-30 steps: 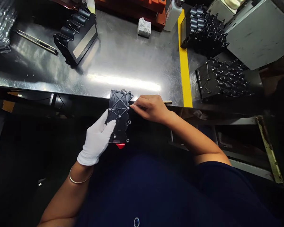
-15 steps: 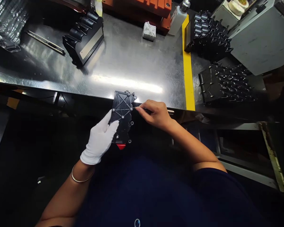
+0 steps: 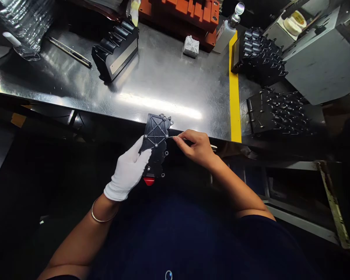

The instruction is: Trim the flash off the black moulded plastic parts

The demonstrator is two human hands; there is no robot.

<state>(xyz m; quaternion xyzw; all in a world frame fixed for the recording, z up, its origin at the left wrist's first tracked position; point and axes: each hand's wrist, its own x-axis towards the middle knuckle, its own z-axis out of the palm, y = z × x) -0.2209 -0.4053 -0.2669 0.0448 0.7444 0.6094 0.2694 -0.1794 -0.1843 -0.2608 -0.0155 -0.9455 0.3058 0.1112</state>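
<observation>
My left hand (image 3: 127,171), in a white glove, grips a flat black ribbed plastic plate (image 3: 156,140) by its left edge, just in front of the steel bench's near edge. A red piece (image 3: 148,181) shows below the plate. My bare right hand (image 3: 196,147) is pinched on a thin pale tool (image 3: 212,147), its fine tip touching the plate's right edge.
On the steel bench (image 3: 163,77): a black moulded block (image 3: 116,50), a slim metal tool (image 3: 68,51), a small white wad (image 3: 191,46), a bottle (image 3: 227,31), orange fixtures (image 3: 189,11). Past the yellow stripe (image 3: 235,89) lie stacks of black plates (image 3: 275,111) and a grey box (image 3: 321,62).
The view has tilted, so the bench sits lower in frame. My right hand has slid a little down the plate's right edge. My left hand keeps its hold.
</observation>
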